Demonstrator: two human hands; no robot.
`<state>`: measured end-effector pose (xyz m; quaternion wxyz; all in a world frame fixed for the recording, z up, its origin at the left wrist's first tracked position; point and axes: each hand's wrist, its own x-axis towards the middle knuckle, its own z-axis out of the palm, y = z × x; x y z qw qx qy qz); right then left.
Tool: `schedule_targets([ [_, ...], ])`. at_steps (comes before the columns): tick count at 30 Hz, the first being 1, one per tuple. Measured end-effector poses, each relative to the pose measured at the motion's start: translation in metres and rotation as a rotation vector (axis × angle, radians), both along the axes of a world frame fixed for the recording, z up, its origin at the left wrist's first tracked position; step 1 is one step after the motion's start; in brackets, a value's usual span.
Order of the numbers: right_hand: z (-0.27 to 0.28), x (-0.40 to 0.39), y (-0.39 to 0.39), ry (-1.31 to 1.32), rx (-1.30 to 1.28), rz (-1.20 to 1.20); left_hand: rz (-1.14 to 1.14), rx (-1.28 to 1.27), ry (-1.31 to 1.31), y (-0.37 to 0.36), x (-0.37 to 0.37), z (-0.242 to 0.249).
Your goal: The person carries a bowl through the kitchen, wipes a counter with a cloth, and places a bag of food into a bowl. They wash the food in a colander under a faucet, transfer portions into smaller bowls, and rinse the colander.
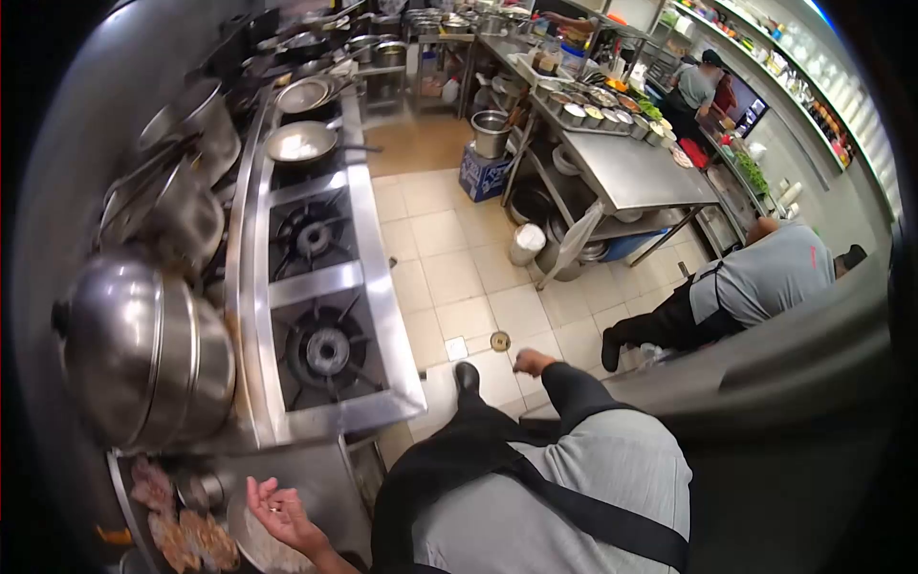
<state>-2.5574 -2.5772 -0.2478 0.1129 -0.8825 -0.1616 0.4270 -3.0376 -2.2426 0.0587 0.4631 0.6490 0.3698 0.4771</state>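
Observation:
My left hand (pixel 284 519) is over the steel counter at the lower left, palm turned up, fingers apart and slightly bent, with nothing in it. Below and beside it is a wide pale round dish (pixel 258 540), partly hidden by the hand; its contents are hard to make out. Pieces of raw meat (pixel 191 541) lie to its left, and a small metal pot (pixel 201 490) stands behind them. My right hand (pixel 533 362) hangs in front of my body above the tiled floor, fingers loosely bent, holding nothing visible.
A gas range (pixel 330 354) runs along the left, with a frying pan (pixel 302 142) on a far burner. Large steel pots (pixel 143 354) stand beside it. A steel prep table (pixel 636 177) holds several containers. One person (pixel 760 277) bends at the right; another (pixel 696 86) stands farther back.

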Motion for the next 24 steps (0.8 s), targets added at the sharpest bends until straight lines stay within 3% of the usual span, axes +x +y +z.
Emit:
schedule_targets([
  [2,0.000,0.019,-0.024,0.127,-0.020,-0.101,-0.097,-0.013,-0.007,-0.004,0.061,-0.012],
  [5,-0.023,0.054,-0.068,-0.035,-0.055,0.054,-0.275,-0.117,-0.042,-0.013,0.173,-0.025],
  [7,-0.011,0.081,-0.082,0.023,-0.117,0.030,-0.358,-0.189,-0.094,-0.019,0.247,-0.035],
  [9,-0.016,0.115,-0.094,0.056,-0.041,0.031,-0.443,-0.241,0.033,-0.020,0.314,-0.037],
  [10,-0.017,0.130,-0.095,0.099,-0.006,-0.165,-0.464,-0.229,0.071,-0.021,0.344,-0.043],
  [11,-0.018,0.148,-0.094,0.102,-0.005,-0.166,-0.503,-0.242,0.077,-0.018,0.369,-0.053],
  [13,-0.020,0.182,-0.090,0.053,0.207,-0.443,-0.565,-0.248,0.126,-0.012,0.417,-0.067],
  [16,-0.015,0.231,-0.073,0.075,0.318,-0.620,-0.608,-0.220,0.219,-0.003,0.480,-0.082],
  [24,-0.047,0.316,-0.063,0.204,0.271,-0.754,-0.660,-0.228,0.308,0.049,0.634,-0.134],
])
